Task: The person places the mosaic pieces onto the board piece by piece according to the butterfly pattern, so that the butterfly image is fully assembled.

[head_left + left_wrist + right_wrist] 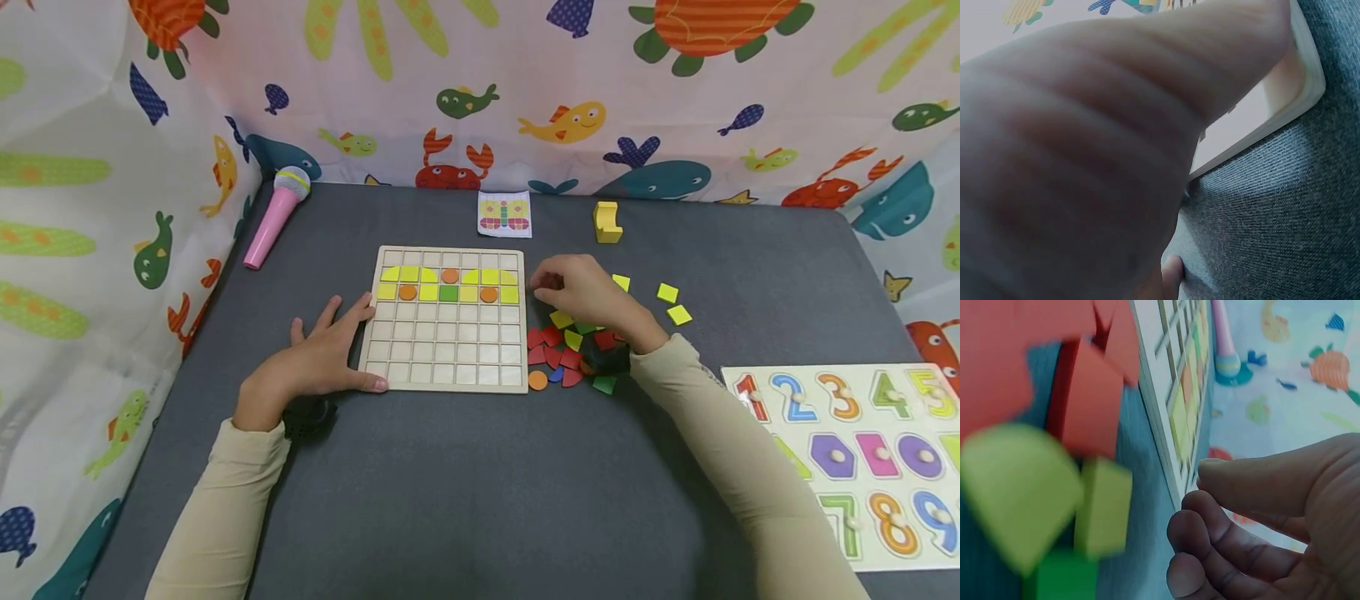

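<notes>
A pale wooden grid board (435, 352) lies flat on the dark table. Two of its upper rows hold yellow pieces (408, 274), orange circles (450, 276) and one green square (447, 293). My left hand (318, 354) rests at the board's left side, fingers spread, its thumb on the near left corner. Just off the board's right edge hovers my right hand (581, 292), fingers loosely bent and thumb close to the index finger; no piece shows between them in the right wrist view. Below it lies a pile of red pieces (552, 335) with yellow, green, blue and orange ones, partly covered by the wrist.
A small pattern card (504, 214) and a yellow curved block (607, 222) stand behind the board. Loose yellow squares (678, 315) lie to the right. A pink microphone (277, 217) is at the far left, a number puzzle (855, 417) at the right. A printed curtain (510, 83) borders the table.
</notes>
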Available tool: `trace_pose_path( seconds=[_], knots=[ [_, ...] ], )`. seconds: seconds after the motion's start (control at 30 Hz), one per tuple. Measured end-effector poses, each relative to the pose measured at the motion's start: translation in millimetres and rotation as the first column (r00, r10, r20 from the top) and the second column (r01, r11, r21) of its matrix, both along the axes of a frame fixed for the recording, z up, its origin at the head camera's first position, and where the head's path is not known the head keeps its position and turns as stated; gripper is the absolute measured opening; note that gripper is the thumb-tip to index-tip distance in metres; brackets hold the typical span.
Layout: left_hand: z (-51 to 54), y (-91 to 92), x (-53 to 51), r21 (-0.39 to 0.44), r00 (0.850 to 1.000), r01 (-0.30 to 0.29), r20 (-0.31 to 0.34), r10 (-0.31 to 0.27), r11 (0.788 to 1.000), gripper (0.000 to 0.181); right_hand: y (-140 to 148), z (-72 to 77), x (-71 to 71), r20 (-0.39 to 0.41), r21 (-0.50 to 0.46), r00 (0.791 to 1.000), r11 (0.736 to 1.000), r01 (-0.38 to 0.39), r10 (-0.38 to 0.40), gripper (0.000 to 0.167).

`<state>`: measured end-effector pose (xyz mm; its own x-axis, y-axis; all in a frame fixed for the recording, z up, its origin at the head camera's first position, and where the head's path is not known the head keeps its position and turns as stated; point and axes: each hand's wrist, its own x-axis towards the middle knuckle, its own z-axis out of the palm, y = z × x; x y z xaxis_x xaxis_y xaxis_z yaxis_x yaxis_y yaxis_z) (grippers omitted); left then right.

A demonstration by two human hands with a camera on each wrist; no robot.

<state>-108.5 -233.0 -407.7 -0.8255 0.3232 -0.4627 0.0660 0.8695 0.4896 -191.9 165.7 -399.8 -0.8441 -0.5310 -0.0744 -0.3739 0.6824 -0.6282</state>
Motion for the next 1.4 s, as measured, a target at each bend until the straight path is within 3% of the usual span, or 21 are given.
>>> trace_pose_path(
  seconds=[0.27, 0.43, 0.7, 1.03, 1.4],
  knots=[
    [0.8, -0.5, 1.4, -0.006, 1.000, -0.003, 0.002, 0.003, 1.000, 0.131, 48.8, 2.1, -6.1, -0.001, 0.032, 0.984, 0.983, 0.179, -0.179, 0.016],
    [0.1, -0.5, 0.2, -0.003, 1.000, -0.002, 0.005, 0.002, 1.000, 0.131, 76.8, 2.4, -7.8, 0.006, 0.044, 0.968, 0.967, 0.251, -0.252, 0.019],
    [2.7, 0.4, 0.5, -0.006, 1.000, -0.004, 0.010, 0.004, 1.000, 0.132, 100.6, -0.8, -8.9, 0.034, 0.101, 0.976, 0.972, 0.211, -0.216, 0.027],
    [1.4, -0.3, 0.9, 0.002, 1.000, -0.009, 0.008, 0.009, 1.000, 0.133, 105.5, -6.4, -9.9, 0.047, 0.132, 0.983, 0.976, 0.172, -0.180, 0.027],
    [0.3, -0.2, 0.3, -0.022, 1.000, -0.005, 0.012, 0.006, 1.000, 0.135, 101.0, -10.5, -10.6, 0.008, 0.087, 0.973, 0.970, 0.228, -0.229, 0.015]
  ],
)
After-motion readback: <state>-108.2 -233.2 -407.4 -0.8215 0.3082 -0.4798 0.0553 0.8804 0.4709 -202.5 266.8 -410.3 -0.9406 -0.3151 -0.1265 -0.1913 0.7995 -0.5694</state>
